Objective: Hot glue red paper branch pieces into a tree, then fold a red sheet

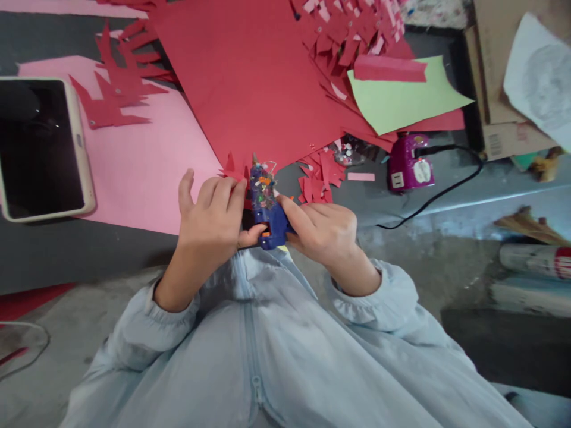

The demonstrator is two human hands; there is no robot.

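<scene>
A blue hot glue gun is held in front of my jacket, its nozzle pointing away from me. Bits of coloured debris and dried glue cover its upper side. My right hand is closed round its handle side, the thumb along its body. My left hand is at the other side, its thumb pressed at an orange part near the gun's rear end. The left index fingertip is close to the gun's side, while the little finger sticks out. Just beyond the left fingertips lies cut red paper.
Large red paper and pink paper cover the table. A phone lies at left. Red fringed pieces, green paper and a purple device with a black cord are at right. Cardboard lies farther right.
</scene>
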